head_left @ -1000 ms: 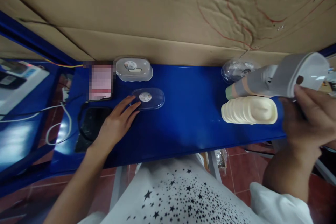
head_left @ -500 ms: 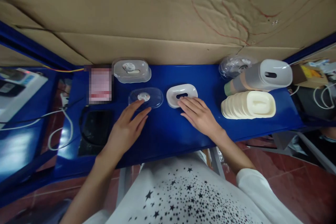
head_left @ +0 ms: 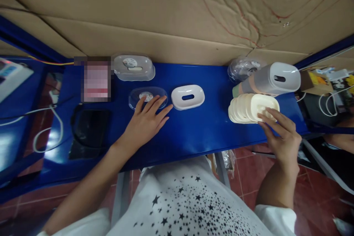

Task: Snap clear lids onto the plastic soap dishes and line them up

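Observation:
My left hand (head_left: 147, 118) lies with fingers spread over a clear oval plastic cover (head_left: 132, 100) that bears a round white sticker (head_left: 146, 96). Just right of those fingertips, a white oval piece with a slot (head_left: 178, 97) rests on the blue table. At the right, my right hand (head_left: 280, 129) reaches onto a row of nested cream oval trays (head_left: 243, 108). Its thumb and fingers close on the raised middle of the end cream tray (head_left: 260, 104), whose centre they partly hide.
Nested grey and coloured slotted pieces (head_left: 265, 79) lie behind the cream trays, beside clear plastic covers (head_left: 243, 68). A translucent cover (head_left: 134, 68) stands at the back left, near a blurred pink-and-white item (head_left: 96, 81). A black flat device (head_left: 90, 132) sits at left; cardboard (head_left: 166, 40) backs the blue table (head_left: 193, 132).
My right hand has left the white slotted piece and moved right onto the cream trays. My left fingers have spread further over the clear cover. The view has shifted slightly.

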Tool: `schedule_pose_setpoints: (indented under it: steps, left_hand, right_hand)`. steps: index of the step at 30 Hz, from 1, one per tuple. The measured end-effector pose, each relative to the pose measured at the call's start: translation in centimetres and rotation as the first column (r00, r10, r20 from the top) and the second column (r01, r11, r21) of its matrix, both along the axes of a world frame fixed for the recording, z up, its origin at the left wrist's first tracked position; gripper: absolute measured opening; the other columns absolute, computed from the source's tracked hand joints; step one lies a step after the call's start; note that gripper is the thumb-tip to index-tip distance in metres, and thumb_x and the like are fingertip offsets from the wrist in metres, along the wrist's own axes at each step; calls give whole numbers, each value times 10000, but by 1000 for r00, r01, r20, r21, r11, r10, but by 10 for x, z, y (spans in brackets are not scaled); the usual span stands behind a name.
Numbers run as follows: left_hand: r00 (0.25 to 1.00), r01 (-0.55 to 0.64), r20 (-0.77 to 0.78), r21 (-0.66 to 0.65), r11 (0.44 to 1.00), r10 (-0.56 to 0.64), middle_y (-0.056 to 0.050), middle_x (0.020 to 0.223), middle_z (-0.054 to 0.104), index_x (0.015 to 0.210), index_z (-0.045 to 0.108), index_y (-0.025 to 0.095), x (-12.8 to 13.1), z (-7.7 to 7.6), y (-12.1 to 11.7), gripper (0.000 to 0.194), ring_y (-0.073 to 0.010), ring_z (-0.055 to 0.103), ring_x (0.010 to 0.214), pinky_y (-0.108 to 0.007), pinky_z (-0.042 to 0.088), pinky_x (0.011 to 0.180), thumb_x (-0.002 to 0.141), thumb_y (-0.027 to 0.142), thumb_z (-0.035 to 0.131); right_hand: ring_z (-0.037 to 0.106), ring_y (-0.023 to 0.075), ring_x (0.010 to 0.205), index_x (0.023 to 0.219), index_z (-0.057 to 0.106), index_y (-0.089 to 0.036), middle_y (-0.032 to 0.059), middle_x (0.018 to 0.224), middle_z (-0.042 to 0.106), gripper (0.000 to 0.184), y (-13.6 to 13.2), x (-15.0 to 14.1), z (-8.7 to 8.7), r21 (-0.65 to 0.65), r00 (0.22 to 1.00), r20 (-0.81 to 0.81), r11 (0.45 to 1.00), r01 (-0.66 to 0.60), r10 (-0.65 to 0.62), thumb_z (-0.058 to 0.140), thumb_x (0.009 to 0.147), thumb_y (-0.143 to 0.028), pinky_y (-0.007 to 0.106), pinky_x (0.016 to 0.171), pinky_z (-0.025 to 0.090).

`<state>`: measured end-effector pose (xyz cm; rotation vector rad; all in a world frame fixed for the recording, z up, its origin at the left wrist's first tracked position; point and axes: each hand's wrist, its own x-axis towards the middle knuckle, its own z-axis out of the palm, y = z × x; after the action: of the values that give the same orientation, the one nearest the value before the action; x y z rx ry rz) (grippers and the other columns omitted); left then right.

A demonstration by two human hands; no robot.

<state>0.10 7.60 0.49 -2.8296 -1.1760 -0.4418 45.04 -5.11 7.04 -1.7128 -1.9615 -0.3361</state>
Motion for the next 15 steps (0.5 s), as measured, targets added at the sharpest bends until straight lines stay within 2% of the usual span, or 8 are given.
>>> schedule_pose_setpoints:
  steps: [3, 7, 10, 13, 15]
  left_hand:
    - [999, -15, -30, 3, 1000, 15, -203, 1586, 573, 1466, 642, 217, 2, -4, 5, 405, -414, 559, 1473, -721, 378, 1229, 1064, 265, 622]
    - [999, -21, -36, 3, 1000, 21, -221, 1583, 570, 1528, 582, 210, 5, -5, 8, 462, -419, 560, 1471, -735, 370, 1224, 1075, 293, 611]
    - [999, 3, -32, 17, 1000, -3, -232, 1584, 564, 1546, 558, 195, 9, 3, 9, 480, -429, 571, 1456, -742, 375, 1216, 1077, 286, 606]
    - [1000, 2, 22, 14, 1000, -3, -219, 1584, 567, 1547, 544, 204, 9, 14, 3, 491, -412, 575, 1454, -722, 381, 1227, 1067, 262, 623]
    - [994, -19, 106, -10, 1000, 20, -201, 1559, 592, 1547, 530, 214, 6, 21, -9, 518, -384, 591, 1439, -675, 411, 1231, 1047, 246, 659]
  right_hand:
    - [745, 324, 1223, 1215, 818, -363, 38, 1346, 755, 271, 1, -7, 7, -24, 994, -103, 999, 23, -25, 772, 967, -263, 534, 1084, 593]
    - [730, 340, 1246, 1221, 814, -396, 43, 1337, 751, 305, 5, -4, 13, -81, 986, -146, 994, 74, -86, 773, 960, -242, 550, 1126, 567]
    - [738, 340, 1226, 1228, 812, -369, 57, 1296, 763, 317, 6, -6, 20, 0, 990, -114, 997, 78, -78, 799, 938, -241, 542, 1108, 572]
    - [761, 328, 1161, 1240, 804, -355, 44, 1176, 798, 435, -1, -32, 33, 167, 999, -44, 986, 25, -18, 876, 850, -178, 505, 1043, 586]
    - [768, 299, 1108, 1256, 790, -340, 24, 1102, 814, 478, -9, -65, 40, 150, 995, -20, 984, -96, 100, 876, 835, -129, 493, 1045, 566]
